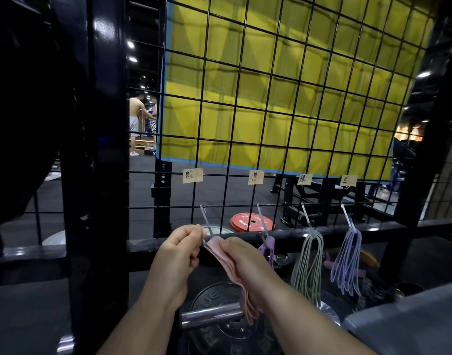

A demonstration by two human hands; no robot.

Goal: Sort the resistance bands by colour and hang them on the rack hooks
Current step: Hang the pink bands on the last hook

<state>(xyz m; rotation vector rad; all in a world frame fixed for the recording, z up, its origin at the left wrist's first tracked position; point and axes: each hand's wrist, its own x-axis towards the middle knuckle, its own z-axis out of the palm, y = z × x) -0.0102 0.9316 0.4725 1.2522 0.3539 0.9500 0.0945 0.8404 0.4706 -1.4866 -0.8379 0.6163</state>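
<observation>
wire grid (pixel 271 124) behind, hooks (pixel 306 216) protruding

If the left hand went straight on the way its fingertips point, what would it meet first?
Probably the leftmost hook, right in front of the left hand; pink bands just beyond. Depth is unclear.

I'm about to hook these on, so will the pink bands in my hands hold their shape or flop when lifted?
Probably floppy: the pink bands sag limply below the right hand. Likely light, as the left hand pinches one end with fingertips alone. The thin stacked loops may slip apart, so hold them bunched.
</observation>
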